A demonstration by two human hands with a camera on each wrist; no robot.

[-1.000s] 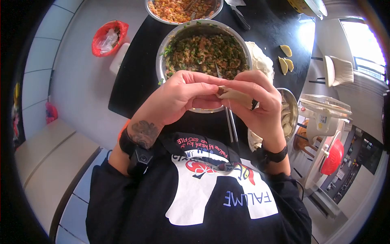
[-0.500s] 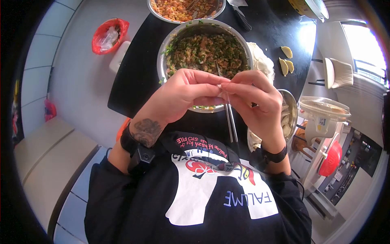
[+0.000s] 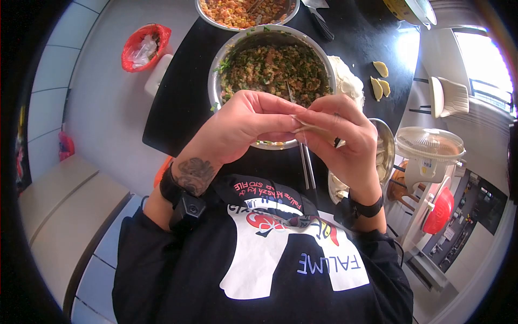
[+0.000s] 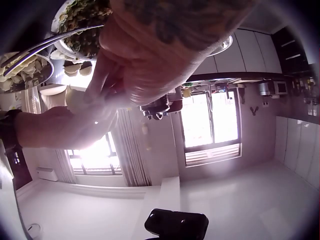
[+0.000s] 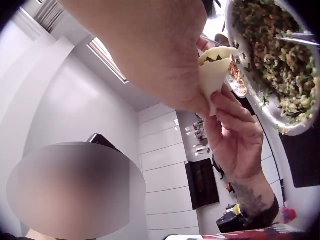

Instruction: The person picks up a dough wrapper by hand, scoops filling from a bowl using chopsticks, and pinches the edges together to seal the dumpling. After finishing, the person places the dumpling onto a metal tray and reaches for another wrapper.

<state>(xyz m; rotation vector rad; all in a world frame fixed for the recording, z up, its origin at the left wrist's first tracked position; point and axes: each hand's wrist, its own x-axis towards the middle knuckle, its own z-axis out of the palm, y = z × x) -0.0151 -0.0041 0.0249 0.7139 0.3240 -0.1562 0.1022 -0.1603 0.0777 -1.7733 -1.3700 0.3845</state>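
Over the near rim of a steel bowl (image 3: 214, 81) of green-flecked filling, both hands pinch one dumpling (image 5: 214, 75). Its pale wrapper is folded over, and green filling shows at a gap in the right wrist view. The left hand (image 3: 251, 121), with a tattoo above its wrist, pinches one end of the wrapper between thumb and fingers. On the other side the right hand (image 3: 348, 127) grips the wrapper's edge, its fingers covering much of it in the head view. Metal chopsticks (image 3: 307, 167) lean across the bowl's rim beneath the hands, tips in the filling.
A second bowl of orange filling (image 3: 243, 13) stands behind. White dough wrappers (image 3: 348, 81) lie beside the main bowl, with yellowish dumplings (image 3: 380, 69) farther right on the black table (image 3: 172, 119). A steel bowl with dumplings (image 3: 388, 140) sits by the right wrist. A dark-handled utensil (image 3: 321, 24) lies behind.
The filling seen at the wrapper's edge a second ago no longer shows in the head view. The fingertips have shifted slightly along the wrapper; both hands stay over the bowl's near rim.
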